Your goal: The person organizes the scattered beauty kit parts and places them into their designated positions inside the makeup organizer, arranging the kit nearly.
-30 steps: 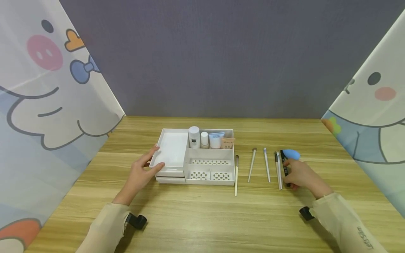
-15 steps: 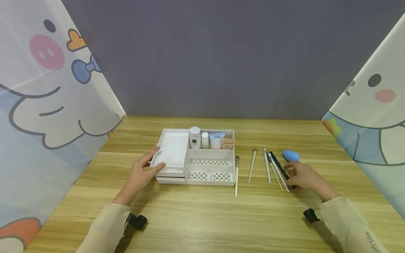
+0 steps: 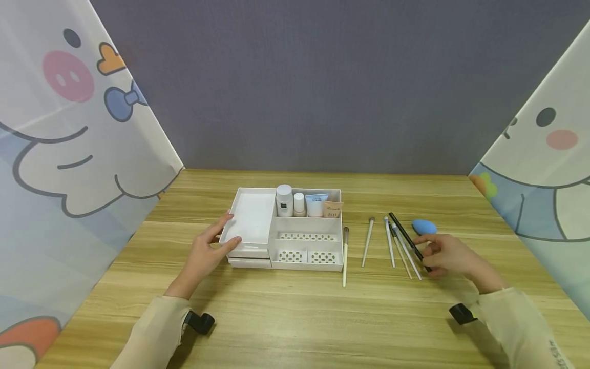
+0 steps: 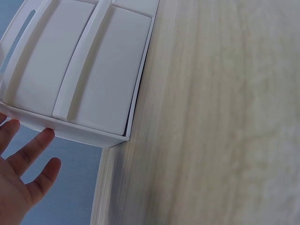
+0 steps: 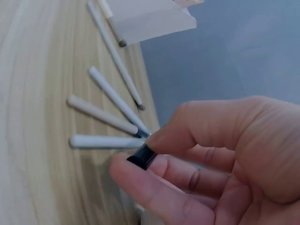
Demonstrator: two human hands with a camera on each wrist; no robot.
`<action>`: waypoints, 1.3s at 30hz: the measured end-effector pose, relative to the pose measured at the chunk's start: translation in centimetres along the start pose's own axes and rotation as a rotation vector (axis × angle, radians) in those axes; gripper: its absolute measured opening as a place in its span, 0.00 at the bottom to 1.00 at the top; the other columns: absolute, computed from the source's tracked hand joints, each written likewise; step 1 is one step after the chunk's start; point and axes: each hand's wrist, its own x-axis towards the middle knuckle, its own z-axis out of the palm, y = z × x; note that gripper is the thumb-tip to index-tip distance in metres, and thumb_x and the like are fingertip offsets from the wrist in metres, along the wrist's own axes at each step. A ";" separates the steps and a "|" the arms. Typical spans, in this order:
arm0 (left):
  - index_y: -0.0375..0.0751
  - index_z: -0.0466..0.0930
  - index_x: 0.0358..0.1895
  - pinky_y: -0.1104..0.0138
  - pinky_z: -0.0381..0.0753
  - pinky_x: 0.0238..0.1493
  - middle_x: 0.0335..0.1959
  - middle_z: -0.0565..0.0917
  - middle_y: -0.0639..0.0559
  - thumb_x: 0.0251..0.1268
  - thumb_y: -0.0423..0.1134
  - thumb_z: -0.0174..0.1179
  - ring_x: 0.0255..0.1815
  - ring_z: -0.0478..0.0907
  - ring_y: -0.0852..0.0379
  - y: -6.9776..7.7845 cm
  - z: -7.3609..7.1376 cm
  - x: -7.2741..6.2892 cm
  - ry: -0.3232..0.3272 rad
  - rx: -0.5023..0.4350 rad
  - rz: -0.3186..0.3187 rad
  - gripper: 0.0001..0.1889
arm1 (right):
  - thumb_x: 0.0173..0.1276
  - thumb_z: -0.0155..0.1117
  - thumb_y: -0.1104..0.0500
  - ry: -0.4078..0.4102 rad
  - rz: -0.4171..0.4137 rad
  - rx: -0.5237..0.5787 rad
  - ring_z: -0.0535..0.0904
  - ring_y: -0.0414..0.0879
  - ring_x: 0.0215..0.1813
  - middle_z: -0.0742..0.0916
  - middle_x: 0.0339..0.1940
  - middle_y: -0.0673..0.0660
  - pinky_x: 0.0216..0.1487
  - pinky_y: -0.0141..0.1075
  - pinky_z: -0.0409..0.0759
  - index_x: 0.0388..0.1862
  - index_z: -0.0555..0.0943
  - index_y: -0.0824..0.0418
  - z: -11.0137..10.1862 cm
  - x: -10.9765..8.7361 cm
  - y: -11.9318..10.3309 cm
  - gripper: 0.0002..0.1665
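Observation:
In the head view my left hand [image 3: 203, 253] rests at the left side of a white desktop organizer [image 3: 306, 265]. Its thumb lies over the front left rim, and in the left wrist view the spread fingers [image 4: 35, 145] touch the side wall. My right hand [image 3: 454, 256] pinches the lower end of a slim black pen [image 3: 405, 233] between thumb and fingers. The pen slants up and left beside several makeup brushes [image 3: 367, 242]. In the right wrist view only the black end [image 5: 142, 157] shows between the fingertips. A blue makeup sponge [image 3: 424, 227] lies just beyond this hand.
Within the organizer's back compartment stand a white bottle [image 3: 284, 201], a smaller white-capped bottle [image 3: 299, 205], a light blue tube [image 3: 316, 205] and a tan BB packet [image 3: 332, 209]. One brush [image 3: 344, 261] lies along its right side. A grey panel [image 3: 295, 87] closes off the table's back.
My right hand has shifted right and slightly toward me, swinging the black pen to a slant. Two brushes beside it first moved left and fanned out. The left hand stays put.

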 end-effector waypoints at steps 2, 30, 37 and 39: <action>0.38 0.74 0.68 0.79 0.74 0.47 0.71 0.69 0.42 0.62 0.33 0.69 0.60 0.75 0.42 0.0 0.0 0.0 0.000 -0.003 0.003 0.30 | 0.62 0.61 0.73 -0.016 -0.013 0.033 0.81 0.47 0.31 0.80 0.36 0.61 0.31 0.43 0.86 0.65 0.62 0.85 -0.1 0.1 0.0 0.34; 0.39 0.73 0.69 0.77 0.73 0.48 0.72 0.68 0.42 0.63 0.34 0.68 0.62 0.74 0.42 -0.1 0.0 0.0 -0.003 0.010 0.007 0.30 | 0.75 0.48 0.76 -0.292 -0.397 0.403 0.85 0.44 0.47 0.86 0.48 0.54 0.45 0.38 0.84 0.61 0.80 0.46 1.2 2.8 -1.2 0.30; 0.38 0.73 0.69 0.75 0.75 0.49 0.72 0.68 0.42 0.64 0.35 0.68 0.58 0.77 0.41 0.0 0.0 0.0 -0.007 0.021 0.007 0.29 | 0.76 0.50 0.72 -0.276 -0.390 0.320 0.86 0.49 0.45 0.86 0.47 0.56 0.47 0.44 0.84 0.64 0.73 0.76 1.5 3.5 -2.7 0.20; 0.39 0.73 0.69 0.72 0.76 0.49 0.72 0.68 0.42 0.64 0.35 0.68 0.57 0.77 0.41 0.0 -0.1 0.0 -0.009 0.025 0.003 0.30 | 0.77 0.50 0.71 -0.269 -0.376 0.285 0.86 0.50 0.45 0.86 0.46 0.56 0.47 0.46 0.84 0.63 0.68 0.85 1.7 3.8 -3.1 0.21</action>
